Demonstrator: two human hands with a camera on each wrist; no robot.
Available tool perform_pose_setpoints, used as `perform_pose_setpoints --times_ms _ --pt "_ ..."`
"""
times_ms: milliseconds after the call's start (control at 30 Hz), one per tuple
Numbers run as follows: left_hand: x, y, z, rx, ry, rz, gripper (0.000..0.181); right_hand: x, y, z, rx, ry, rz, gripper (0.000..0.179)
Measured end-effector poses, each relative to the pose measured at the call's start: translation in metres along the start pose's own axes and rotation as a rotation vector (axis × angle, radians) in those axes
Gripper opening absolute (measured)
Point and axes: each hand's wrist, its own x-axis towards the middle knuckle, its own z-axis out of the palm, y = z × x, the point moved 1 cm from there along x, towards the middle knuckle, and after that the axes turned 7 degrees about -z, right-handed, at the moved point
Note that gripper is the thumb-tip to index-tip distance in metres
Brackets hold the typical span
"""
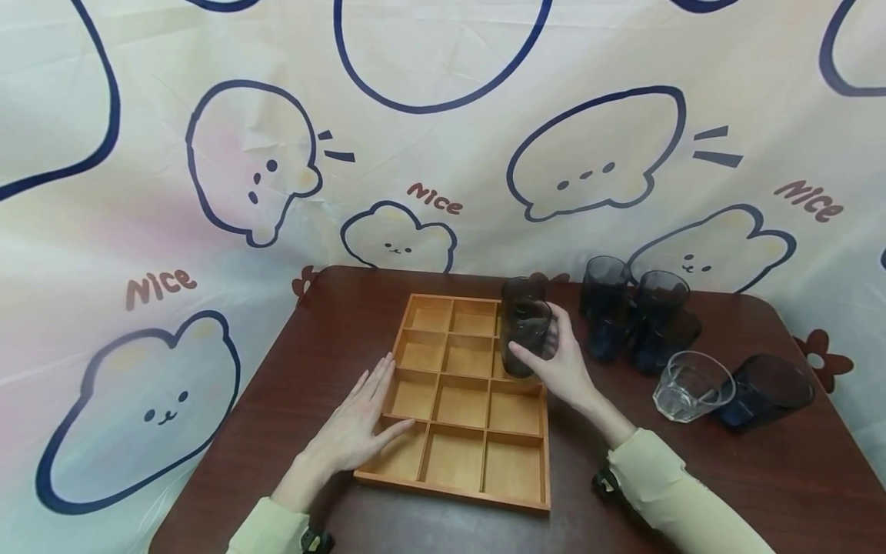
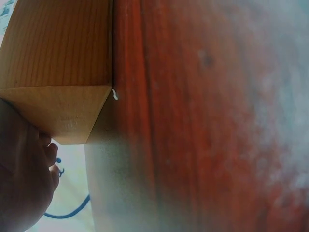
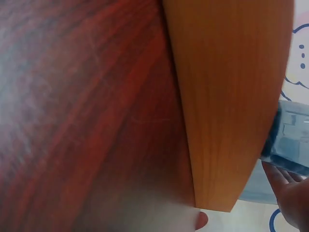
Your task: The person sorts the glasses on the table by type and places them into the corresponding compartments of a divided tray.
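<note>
A wooden tray (image 1: 453, 459) divided into several square compartments lies on the table. My right hand (image 1: 566, 368) grips a dark tinted glass (image 1: 524, 342) from its right side, thumb in front, over the second compartment from the back in the right column. Right behind it shows another dark glass (image 1: 522, 288), at the back right corner compartment. The right wrist view has the held glass (image 3: 292, 140) beyond the tray's side wall (image 3: 231, 96). With fingers straight, my left hand (image 1: 349, 427) rests along the tray's left edge, its thumb over the front left compartment.
On the right of the table stand several dark glasses (image 1: 661, 296) in a cluster, a clear glass (image 1: 685, 392) and another dark glass (image 1: 768, 392) beside it. A curtain (image 1: 429, 154) printed with cartoon faces hangs behind the table (image 1: 277, 415).
</note>
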Motion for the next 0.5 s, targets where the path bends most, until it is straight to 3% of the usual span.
perform_pose_setpoints --times_ms 500 --pt "-0.001 0.001 0.000 -0.011 -0.003 -0.005 0.106 -0.005 0.008 0.012 -0.117 -0.030 -0.066 0.093"
